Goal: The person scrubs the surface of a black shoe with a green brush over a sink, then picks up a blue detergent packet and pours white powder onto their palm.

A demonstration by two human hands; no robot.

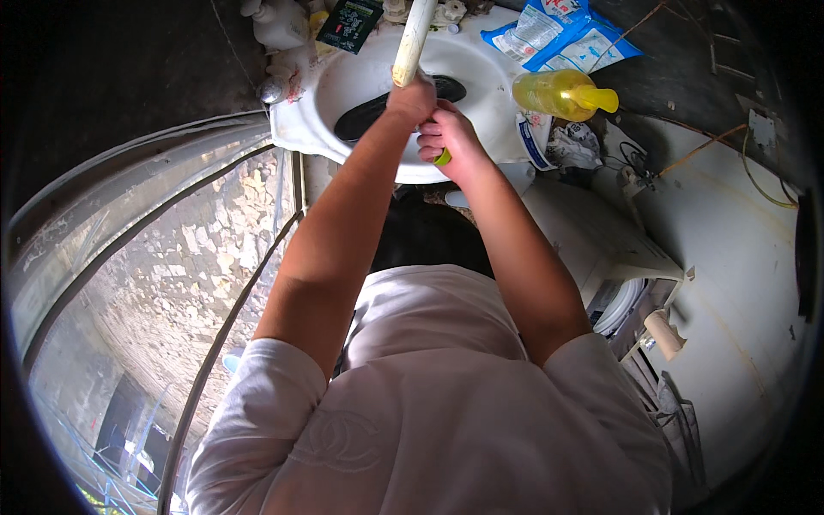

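Note:
Over the white washbasin [486, 61], my two hands are close together, just below the end of a white pipe [415, 38]. My left hand [413, 100] is in front of a long black object [364, 117], perhaps a shoe or an insole, that slants across the bowl. The fingers of that hand are hidden, so its grip on the black object cannot be made out. Beside it, my right hand [458, 138] has its fingers curled round a lime-green object [442, 157]. Most of that green object is covered by the hand.
On the basin's right are a yellow pump bottle [553, 95], a blue packet [560, 35] and a toothpaste-like tube [533, 141]. A white bottle [280, 24] and dark sachet [349, 24] stand behind, left. A metal knob [271, 90] juts at the left rim; a washing machine-like cabinet [579, 225] is lower right.

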